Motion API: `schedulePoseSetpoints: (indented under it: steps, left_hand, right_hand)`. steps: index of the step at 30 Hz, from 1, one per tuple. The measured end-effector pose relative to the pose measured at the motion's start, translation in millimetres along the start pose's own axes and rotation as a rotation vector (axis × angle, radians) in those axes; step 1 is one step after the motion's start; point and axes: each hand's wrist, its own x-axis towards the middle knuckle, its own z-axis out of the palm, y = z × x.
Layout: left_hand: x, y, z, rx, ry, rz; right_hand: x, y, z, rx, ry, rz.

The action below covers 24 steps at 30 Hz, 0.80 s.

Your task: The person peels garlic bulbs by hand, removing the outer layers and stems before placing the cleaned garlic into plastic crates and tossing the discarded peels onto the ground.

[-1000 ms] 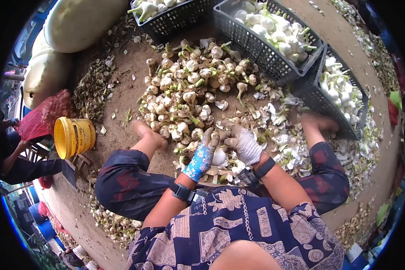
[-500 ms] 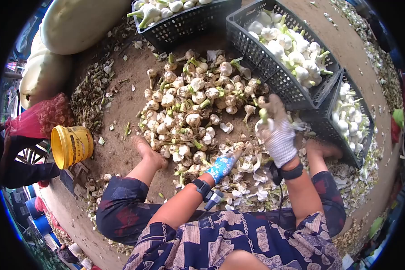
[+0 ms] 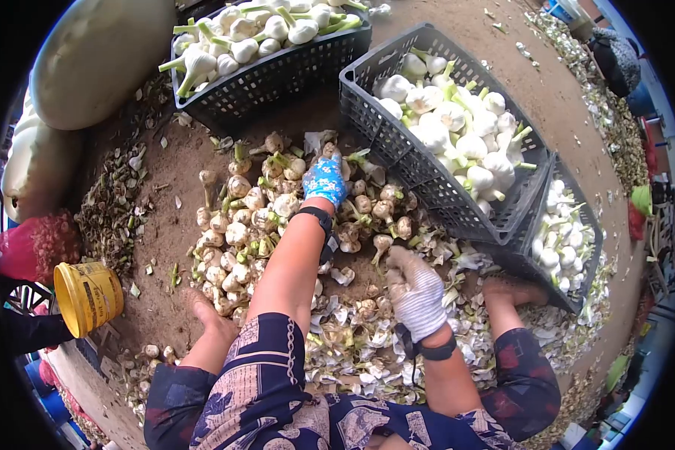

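My left hand (image 3: 325, 180), in a blue patterned glove, reaches to the far side of a heap of soil-stained garlic bulbs (image 3: 236, 234). Its fingers close around a brownish garlic bulb (image 3: 330, 152), partly hidden by the glove. My right hand (image 3: 418, 296), in a whitish knit glove with dirty fingertips, is low over loose garlic skins (image 3: 352, 330). Its fingers are curled; what they hold, if anything, is hidden. Just beyond those fingertips lies a single garlic bulb (image 3: 382, 241) with its stem.
Black plastic crates of cleaned white garlic stand at the far left (image 3: 270, 79), ahead on the right (image 3: 427, 161) and farther right (image 3: 577, 296). A yellow bucket (image 3: 90, 300) and a pink net bag (image 3: 26, 247) are at left. My bare feet flank the heap.
My left hand has moved from the near skins to the heap's far side and onto a bulb. My right hand has drawn back nearer; the garlic bulb visible in it earlier no longer shows.
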Motion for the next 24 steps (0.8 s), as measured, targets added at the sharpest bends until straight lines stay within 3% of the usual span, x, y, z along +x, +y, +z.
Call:
schedulePoseSetpoints:
  steps: [2, 3, 5, 6, 8, 10, 12, 14, 16, 18, 19, 20, 22, 24]
  left_hand:
    - [-7.9, -4.3, -6.3, -0.075, 0.069, -0.033]
    - [-20.7, -6.6, -8.7, -0.154, 0.127, -0.068]
    - [-48.6, -15.1, -21.7, -0.768, 0.187, -0.175]
    - [-70.4, -20.3, -26.0, -1.162, 0.159, -0.232]
    - [-140.6, -7.1, -58.9, -2.003, -0.085, -0.284]
    - [-200.6, 6.4, -69.4, -2.163, -0.156, -0.196]
    - [-244.4, 25.5, -74.3, -1.867, -0.092, -0.013]
    - [-282.5, 31.0, -86.2, -1.619, -0.114, -0.014]
    - [-304.6, 24.8, -86.0, -1.321, -0.016, 0.13]
    - [-322.9, 20.2, -97.9, -0.814, 0.144, 0.329]
    - [-331.4, 27.1, -115.1, -0.618, 0.281, 0.456]
    - [-341.3, 28.4, -118.4, -0.555, 0.318, 0.48]
    - [-356.7, 24.5, -121.0, -0.493, 0.334, 0.509]
    - [-373.4, 19.9, -124.2, -0.42, 0.352, 0.533]
  right_hand:
    - [-29.9, 11.3, 19.7, 0.13, -0.079, 0.188]
    - [-39.6, 25.6, 30.4, 0.349, -0.086, 0.357]
    - [-26.7, 13.7, 18.0, 0.854, -0.108, 0.674]
    - [-21.1, 17.2, 24.6, 0.958, 0.015, 0.524]
    - [-9.0, 5.9, 12.7, 1.074, -0.118, 0.732]
    - [-11.1, -10.3, 13.9, 1.153, -0.223, 0.636]
    - [-22.9, -37.4, 8.0, 1.049, -0.214, 0.605]
    - [-39.2, -58.0, 8.7, 0.936, 0.02, 0.359]
    - [-57.9, -65.9, -6.2, 0.877, -0.12, 0.388]
    - [-68.9, -79.7, -29.1, 0.383, -0.27, 0.226]
    - [-80.7, -72.6, -23.0, 0.358, -0.163, -0.015]
    - [-88.2, -78.2, -26.6, 0.353, -0.159, -0.023]
    - [-101.2, -93.2, -30.2, 0.402, -0.213, 0.206]
    - [-112.0, -102.3, -31.1, 0.432, -0.17, 0.164]
